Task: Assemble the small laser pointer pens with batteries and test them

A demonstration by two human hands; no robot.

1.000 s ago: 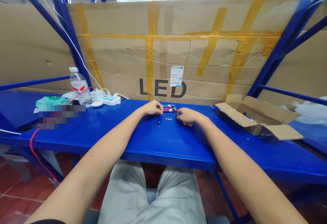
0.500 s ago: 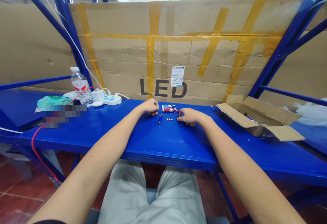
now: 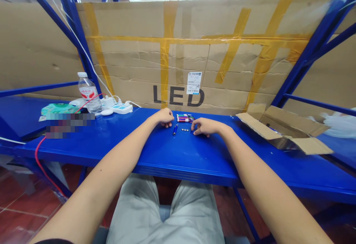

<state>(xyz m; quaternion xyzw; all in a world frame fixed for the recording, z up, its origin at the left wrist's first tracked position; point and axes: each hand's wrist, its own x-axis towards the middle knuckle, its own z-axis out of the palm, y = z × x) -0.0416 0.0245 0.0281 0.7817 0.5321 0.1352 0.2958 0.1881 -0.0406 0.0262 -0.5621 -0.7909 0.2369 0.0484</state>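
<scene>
My left hand point(image 3: 166, 117) rests on the blue table with its fingers curled in, and what is inside them, if anything, is hidden. Close to its right lies a small blue metal tube point(image 3: 175, 129), like the body of a mini flashlight. A short row of silver button cells point(image 3: 184, 129) sits between that tube and my right hand point(image 3: 205, 127). The thumb and fingertips of my right hand are closed on a small dark blue piece point(image 3: 192, 132) at the table surface, too small to name. Behind, several shiny coloured mini flashlights point(image 3: 183, 118) lie stacked side by side.
An open cardboard box point(image 3: 280, 129) stands on the right of the table. At the left are a water bottle point(image 3: 89, 95), a white power strip point(image 3: 122, 108) and a green packet point(image 3: 59, 108). A tall cardboard sheet point(image 3: 130, 66) closes off the back.
My right hand has shifted slightly to the left and down, and a small blue piece now shows at its fingertips. My left hand, the tube and the cells stay where they were.
</scene>
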